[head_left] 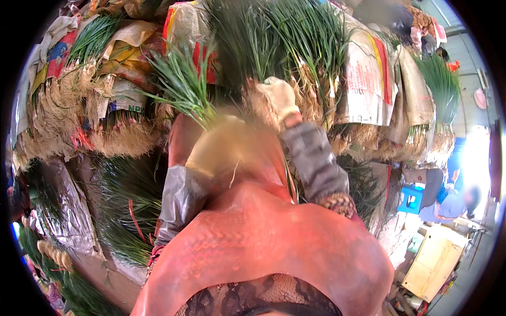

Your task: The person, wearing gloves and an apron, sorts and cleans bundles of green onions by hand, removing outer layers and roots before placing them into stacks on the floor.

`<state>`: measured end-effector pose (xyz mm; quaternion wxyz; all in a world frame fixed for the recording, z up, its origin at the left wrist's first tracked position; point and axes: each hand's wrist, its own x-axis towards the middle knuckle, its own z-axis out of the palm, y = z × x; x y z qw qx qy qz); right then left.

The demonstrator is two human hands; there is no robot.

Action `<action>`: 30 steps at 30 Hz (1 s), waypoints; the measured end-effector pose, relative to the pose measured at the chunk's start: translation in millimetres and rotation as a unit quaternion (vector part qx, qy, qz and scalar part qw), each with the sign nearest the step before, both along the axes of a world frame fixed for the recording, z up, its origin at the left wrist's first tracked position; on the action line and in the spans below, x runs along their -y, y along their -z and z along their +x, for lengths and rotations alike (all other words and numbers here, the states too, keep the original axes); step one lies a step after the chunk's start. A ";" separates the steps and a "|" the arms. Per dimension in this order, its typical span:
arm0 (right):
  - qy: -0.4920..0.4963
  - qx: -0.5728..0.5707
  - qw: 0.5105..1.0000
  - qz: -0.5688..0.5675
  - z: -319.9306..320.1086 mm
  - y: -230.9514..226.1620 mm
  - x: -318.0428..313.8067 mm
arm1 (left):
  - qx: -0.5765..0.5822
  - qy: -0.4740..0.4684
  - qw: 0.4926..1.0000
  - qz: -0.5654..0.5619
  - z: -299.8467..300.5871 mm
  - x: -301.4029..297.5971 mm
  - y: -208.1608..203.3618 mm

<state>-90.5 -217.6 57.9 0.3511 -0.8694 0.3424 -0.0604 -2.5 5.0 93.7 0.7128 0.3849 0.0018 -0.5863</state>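
My left hand (pixel 224 141), in a pale yellow glove, is in front of my apron and smeared by motion. It is closed round a small bunch of green onions (pixel 187 90), whose leaves fan up and to the left; their lower ends are hidden. My right hand (pixel 280 96), also gloved, bends its fingers over the pale roots (pixel 257 108) of a larger pile of green onions (pixel 308 34) straight ahead. Its fingertips are partly hidden among them. Grey sleeves cover both forearms, and an orange-red apron (pixel 263 237) spreads over my lap.
Sack-wrapped bundles (pixel 124 134) with hanging roots stand at the left, and white sacks (pixel 366 79) at the right. More green leaves (pixel 129 195) lie low beside me. A blue stool (pixel 411 199) and a wooden cabinet (pixel 435 260) are at right; people sit farther off.
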 end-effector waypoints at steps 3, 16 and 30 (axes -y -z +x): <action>0.058 0.305 0.857 0.412 -4.0 -26.1 -49.6 | 0.374 0.052 0.915 -0.142 -4.1 -1.8 -11.2; 0.028 0.214 0.963 0.161 -35.0 -24.7 -89.9 | -0.138 0.037 0.989 0.036 -37.8 -14.6 9.8; 0.267 0.284 0.850 0.354 -74.7 7.9 -28.3 | -0.128 0.072 0.988 -0.043 -41.6 -12.2 -29.2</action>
